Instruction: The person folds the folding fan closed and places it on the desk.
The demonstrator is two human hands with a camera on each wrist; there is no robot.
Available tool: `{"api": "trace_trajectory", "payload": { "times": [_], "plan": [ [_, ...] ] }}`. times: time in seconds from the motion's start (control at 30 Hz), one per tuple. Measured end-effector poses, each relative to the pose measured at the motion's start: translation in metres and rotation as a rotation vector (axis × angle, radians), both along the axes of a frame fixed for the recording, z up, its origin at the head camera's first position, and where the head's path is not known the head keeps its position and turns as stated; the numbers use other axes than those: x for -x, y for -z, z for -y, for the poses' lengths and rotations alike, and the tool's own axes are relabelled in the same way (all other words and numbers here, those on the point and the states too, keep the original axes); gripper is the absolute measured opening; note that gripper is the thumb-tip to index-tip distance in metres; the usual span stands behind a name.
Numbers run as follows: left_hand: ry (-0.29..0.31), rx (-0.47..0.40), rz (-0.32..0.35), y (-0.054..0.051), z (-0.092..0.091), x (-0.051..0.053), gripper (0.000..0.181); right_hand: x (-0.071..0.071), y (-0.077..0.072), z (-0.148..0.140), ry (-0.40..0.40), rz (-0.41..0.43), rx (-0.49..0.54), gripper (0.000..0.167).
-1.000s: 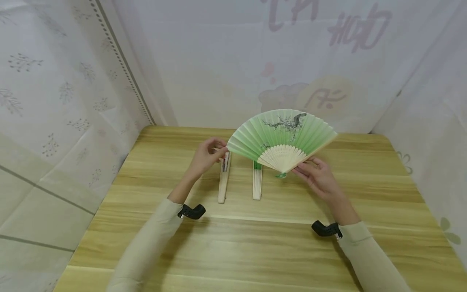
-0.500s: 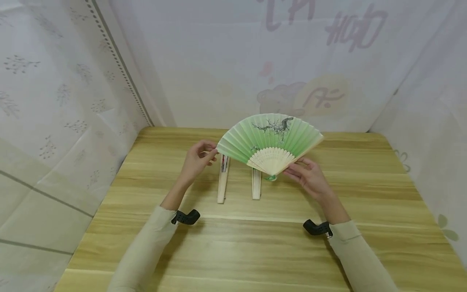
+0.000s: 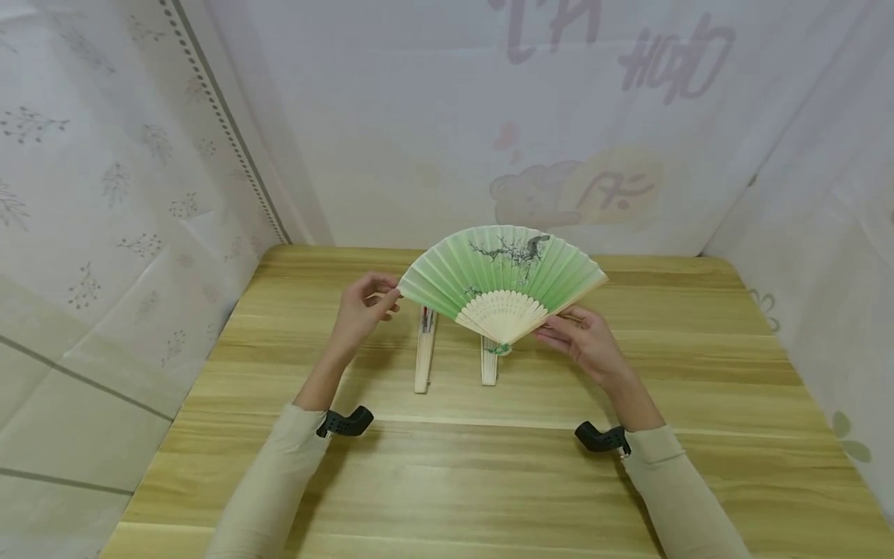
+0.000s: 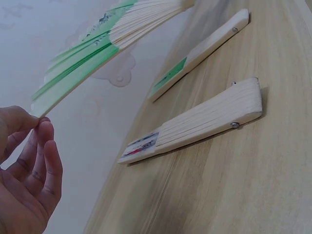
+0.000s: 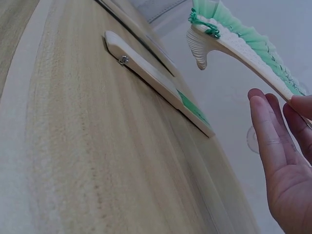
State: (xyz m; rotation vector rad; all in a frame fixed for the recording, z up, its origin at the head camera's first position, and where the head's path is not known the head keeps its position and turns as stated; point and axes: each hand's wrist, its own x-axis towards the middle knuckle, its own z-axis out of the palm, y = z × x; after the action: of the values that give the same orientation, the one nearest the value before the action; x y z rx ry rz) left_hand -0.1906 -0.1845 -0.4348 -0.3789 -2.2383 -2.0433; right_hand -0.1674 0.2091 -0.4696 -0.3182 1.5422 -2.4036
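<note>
A green folding fan (image 3: 506, 268) with a dark branch print and pale ribs is spread wide above the table. My left hand (image 3: 359, 314) pinches its left outer tip between thumb and finger, also plain in the left wrist view. At the other side, my right hand (image 3: 587, 341) holds the right outer rib between thumb and fingers. A green cord (image 5: 207, 24) hangs at the pivot. Beneath lie two folded fans: one with a grey and red print (image 4: 195, 124), and one with green cloth (image 4: 204, 51), partly covered by the spread fan in the head view.
The wooden table (image 3: 447, 481) reaches back to a printed curtain (image 3: 391, 124). More patterned curtain (image 3: 105, 233) hangs on the left side. A black wrist mount (image 3: 347, 421) sits on the left forearm and another black mount (image 3: 601, 439) on the right.
Both hands have carried the spread fan leftward and slightly lower in the head view. It now covers more of the green folded fan. The two folded fans have stayed on the table.
</note>
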Motion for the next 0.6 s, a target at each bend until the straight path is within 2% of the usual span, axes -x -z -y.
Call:
{"api": "trace_trajectory", "payload": {
  "times": [0.27,0.6],
  "plan": [
    [-0.045,0.019,0.028,0.0067,0.0067,0.0039,0.021,0.002,-0.001,-0.0003,-0.001,-0.016,-0.037,0.033],
    [-0.057,-0.007,0.023,0.0022,0.0058,0.0053,0.025,0.0045,-0.0015,0.0035,0.031,-0.022,-0.07,0.032]
  ]
}}
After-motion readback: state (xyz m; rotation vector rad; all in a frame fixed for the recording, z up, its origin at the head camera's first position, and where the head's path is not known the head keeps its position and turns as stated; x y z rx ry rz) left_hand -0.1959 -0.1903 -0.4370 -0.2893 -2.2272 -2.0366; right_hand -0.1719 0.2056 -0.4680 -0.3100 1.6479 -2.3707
